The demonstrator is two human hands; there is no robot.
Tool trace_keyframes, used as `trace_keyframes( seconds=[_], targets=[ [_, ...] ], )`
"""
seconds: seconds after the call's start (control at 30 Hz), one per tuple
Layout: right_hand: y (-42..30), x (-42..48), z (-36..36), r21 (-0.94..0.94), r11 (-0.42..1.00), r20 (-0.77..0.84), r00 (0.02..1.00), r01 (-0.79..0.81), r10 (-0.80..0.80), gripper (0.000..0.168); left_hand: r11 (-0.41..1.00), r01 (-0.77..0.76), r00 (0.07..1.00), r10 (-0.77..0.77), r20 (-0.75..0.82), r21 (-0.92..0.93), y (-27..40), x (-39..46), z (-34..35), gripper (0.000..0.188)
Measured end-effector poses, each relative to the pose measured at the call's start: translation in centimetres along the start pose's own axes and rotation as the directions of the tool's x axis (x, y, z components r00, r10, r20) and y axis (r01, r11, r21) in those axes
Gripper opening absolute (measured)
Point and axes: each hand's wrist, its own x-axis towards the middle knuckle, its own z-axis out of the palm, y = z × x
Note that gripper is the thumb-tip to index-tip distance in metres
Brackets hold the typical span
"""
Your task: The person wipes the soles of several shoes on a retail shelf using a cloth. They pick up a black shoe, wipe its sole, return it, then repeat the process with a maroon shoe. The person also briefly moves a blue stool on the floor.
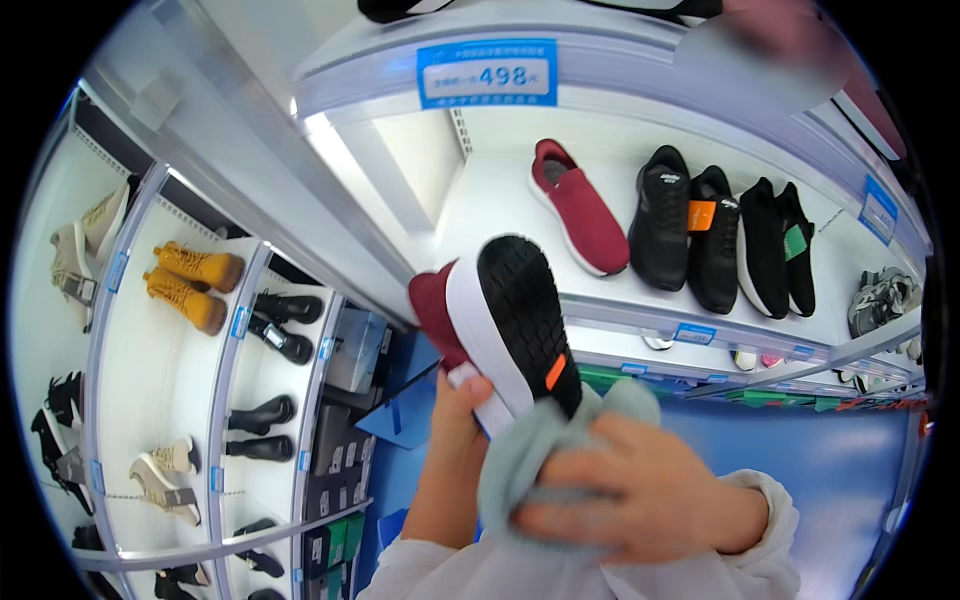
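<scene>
My left hand (pixel 459 412) grips a dark red slip-on sneaker (pixel 480 322) with a white midsole. Its black treaded outsole, with a small orange patch, faces up and to the right. Bunched in my right hand (pixel 637 487) is a grey-green cloth (pixel 510 465), blurred by motion. The cloth overlaps the lower end of the outsole; whether it presses on the sole cannot be told. A matching dark red slip-on shoe (pixel 585 217) stands on the white shelf (pixel 495 180) beyond my hands.
Black sneakers (pixel 660 225) stand right of the red shoe, some tagged orange or green. A blue price sign (pixel 487 73) hangs on the upper shelf edge. Shelves at left hold yellow boots (pixel 199 266), black boots (pixel 262 416) and beige shoes (pixel 161 480). Shoeboxes (pixel 334 442) are stacked nearby.
</scene>
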Motion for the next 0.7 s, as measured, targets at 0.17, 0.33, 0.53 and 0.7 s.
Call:
trace_keyframes(
  seconds=[0.17, 0.33, 0.53, 0.7],
  targets=[
    [-0.6, -1.5, 0.0, 0.068, 0.993, 0.038, 0.994, 0.097, -0.099, 0.043, 0.931, 0.008, 0.984, 0.058, 0.169, -0.366, -1.3, 0.7, -0.9, 0.088],
    [-1.4, -2.7, -0.6, 0.02, 0.996, 0.057, 0.995, -0.088, 0.087, 0.049, 0.885, 0.084, 0.932, 0.094, 0.351, -0.459, -0.7, 2.8, -1.4, 0.089],
    [-1.3, -2.3, 0.3, -0.158, 0.962, -0.275, 0.946, -0.222, 0.173, 0.054, 0.895, 0.108, 0.972, -0.004, 0.236, -0.433, -1.4, 1.1, -2.2, 0.095],
    [0.0, 0.7, 3.4, -0.509, 0.827, -0.347, 0.936, -0.239, 0.057, 0.045, 0.98, 0.001, 0.999, 0.005, 0.031, -0.199, -1.7, -0.7, 0.4, 0.09]
  ],
)
